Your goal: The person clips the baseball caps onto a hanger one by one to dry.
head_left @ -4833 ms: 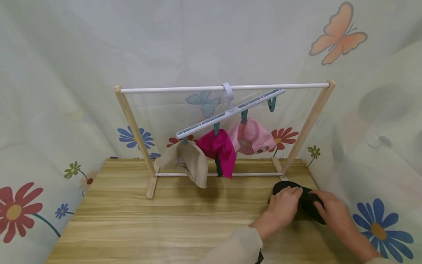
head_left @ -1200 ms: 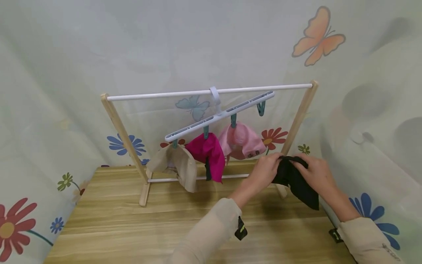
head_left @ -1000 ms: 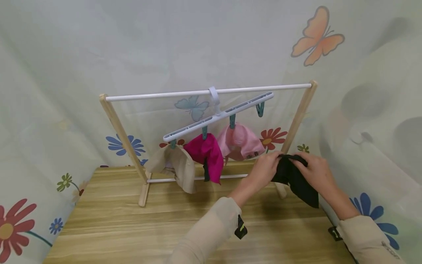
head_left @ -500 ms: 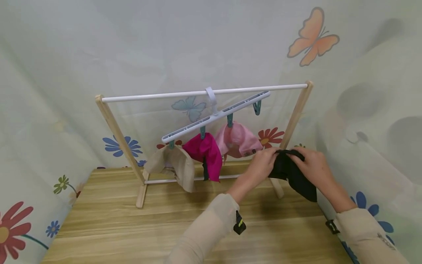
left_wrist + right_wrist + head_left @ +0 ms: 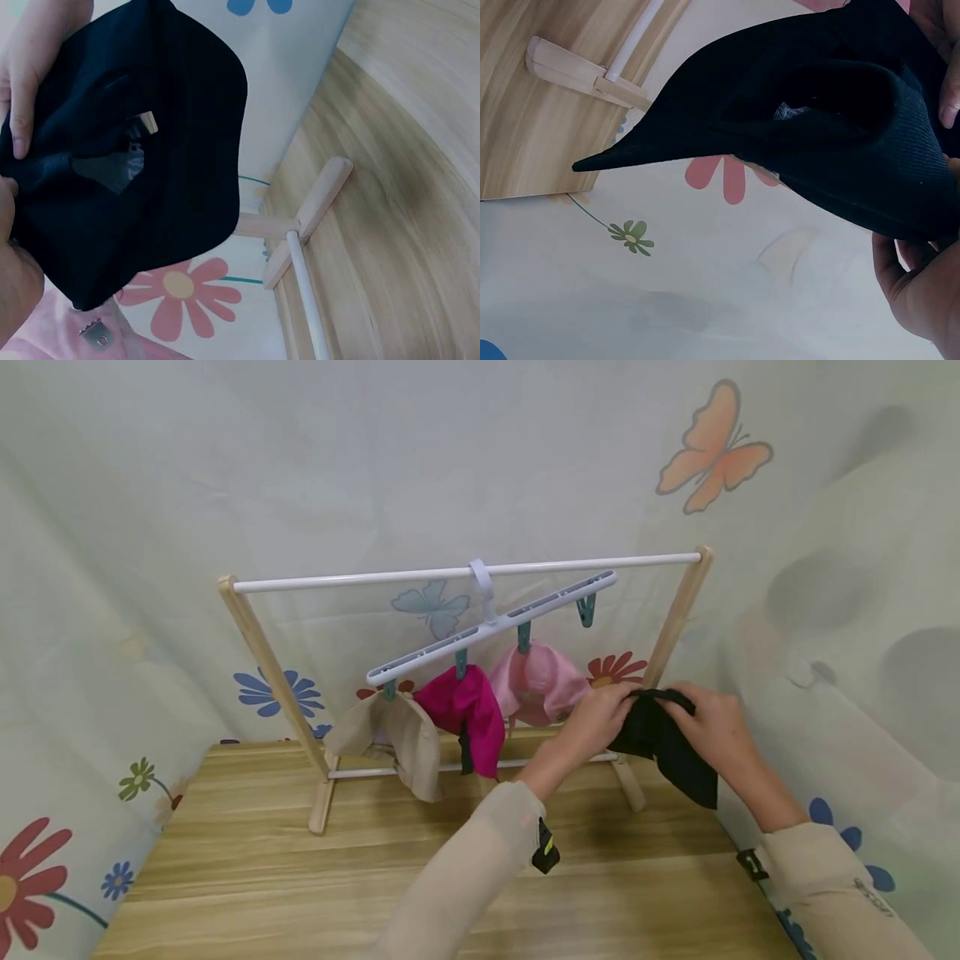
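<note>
A black cap [image 5: 660, 743] hangs in the air at the right, brim down. My left hand [image 5: 597, 722] pinches its upper edge on one side, and my right hand [image 5: 712, 731] grips the other side. Dark cloth fills much of both wrist views, where the cap [image 5: 199, 120] shows its brim and an opening. Up and to the left, a white hanger [image 5: 491, 625] slants below the rack's bar. From its teal clips hang a beige cap [image 5: 420, 739], a magenta cap [image 5: 468, 702] and a pink cap [image 5: 551, 677]. The rightmost clip [image 5: 587, 610] has nothing in it.
The rack has a white top bar [image 5: 337, 579] and wooden side posts [image 5: 678, 618]. It stands on a wood-grain table [image 5: 300, 885]. A pale curtain [image 5: 825, 568] printed with flowers and butterflies encloses the back and sides.
Earlier, the black cap lay on the table under both hands. It has since been lifted beside the rack's right post, and in the last second it rises slightly more.
</note>
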`<state>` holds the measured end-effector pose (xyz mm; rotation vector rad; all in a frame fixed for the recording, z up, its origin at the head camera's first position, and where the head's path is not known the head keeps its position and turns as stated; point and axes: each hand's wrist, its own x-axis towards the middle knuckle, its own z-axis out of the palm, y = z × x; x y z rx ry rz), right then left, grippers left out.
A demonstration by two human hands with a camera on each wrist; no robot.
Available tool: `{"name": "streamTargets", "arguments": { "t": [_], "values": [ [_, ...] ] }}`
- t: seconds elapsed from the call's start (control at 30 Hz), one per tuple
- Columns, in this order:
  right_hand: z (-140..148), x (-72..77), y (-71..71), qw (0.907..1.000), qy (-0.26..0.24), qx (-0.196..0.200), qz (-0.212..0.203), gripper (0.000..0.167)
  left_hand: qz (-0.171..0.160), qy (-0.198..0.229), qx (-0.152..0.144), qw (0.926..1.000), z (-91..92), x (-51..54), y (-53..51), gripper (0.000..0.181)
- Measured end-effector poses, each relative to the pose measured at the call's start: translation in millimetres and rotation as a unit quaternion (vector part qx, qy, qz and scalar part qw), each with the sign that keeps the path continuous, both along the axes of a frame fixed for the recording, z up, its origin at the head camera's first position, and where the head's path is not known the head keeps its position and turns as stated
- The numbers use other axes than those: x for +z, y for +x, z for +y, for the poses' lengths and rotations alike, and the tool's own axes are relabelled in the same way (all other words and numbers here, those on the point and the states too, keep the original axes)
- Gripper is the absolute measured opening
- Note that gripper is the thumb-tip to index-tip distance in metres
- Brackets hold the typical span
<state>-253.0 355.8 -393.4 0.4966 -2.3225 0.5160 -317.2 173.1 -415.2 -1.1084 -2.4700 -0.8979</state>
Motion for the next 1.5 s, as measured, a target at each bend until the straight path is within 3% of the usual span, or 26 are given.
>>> {"name": "streamTargets", "arguments": {
  "t": [0.2,0.33,0.63,1.1,1.33,1.5],
  "values": [
    [-1,3.4,-1.7,0.9998,0.014,-0.013,-0.003,0.016,-0.047,0.001,-0.012,0.9988,-4.3,-2.8,-10.3,0.035],
    [-2,2.9,-4.9,0.9995,0.026,-0.017,-0.010,0.017,-0.073,0.001,-0.001,0.9973,-9.9,-7.7,-13.7,0.037],
    [-3,-0.1,-8.8,0.9996,0.026,-0.011,-0.001,0.016,-0.061,-0.025,0.019,0.9976,-12.1,-11.0,-17.2,0.041],
    [-5,-1.5,-10.7,0.9997,0.025,-0.002,0.001,0.017,-0.066,-0.031,0.003,0.9974,-17.0,-10.8,-15.4,0.039],
    [-9,-2.4,-9.6,0.9995,0.026,0.001,-0.015,0.015,-0.067,-0.029,-0.021,0.9972,-25.6,-19.8,-19.1,0.039],
    [-13,-3.3,-8.8,0.9993,0.031,0.003,-0.023,0.014,-0.054,-0.031,-0.022,0.9978,-34.4,-27.3,-22.3,0.038]
  ]
}}
